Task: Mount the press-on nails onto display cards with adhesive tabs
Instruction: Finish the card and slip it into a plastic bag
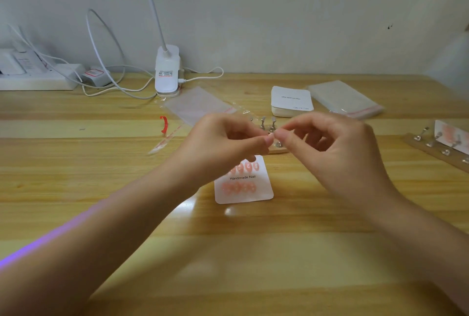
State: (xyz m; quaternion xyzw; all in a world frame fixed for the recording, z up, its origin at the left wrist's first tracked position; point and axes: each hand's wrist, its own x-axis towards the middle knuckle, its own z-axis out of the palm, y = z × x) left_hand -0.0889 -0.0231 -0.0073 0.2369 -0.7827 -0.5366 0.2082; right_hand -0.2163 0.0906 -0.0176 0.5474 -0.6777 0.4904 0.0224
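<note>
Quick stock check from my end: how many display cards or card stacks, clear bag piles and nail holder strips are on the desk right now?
Display cards: 2, one with pink nails, one blank stack
Clear bag piles: 2, and
Nail holder strips: 2, one behind the hands, one at the right edge
Total: 6

table (101, 163): pale wood, smooth, glossy sheen | display card (264, 189): white matt paper | press-on nails (238, 187): glossy pink plastic | nail stands (263, 123): shiny metal | bags (345, 99): clear glossy plastic
</note>
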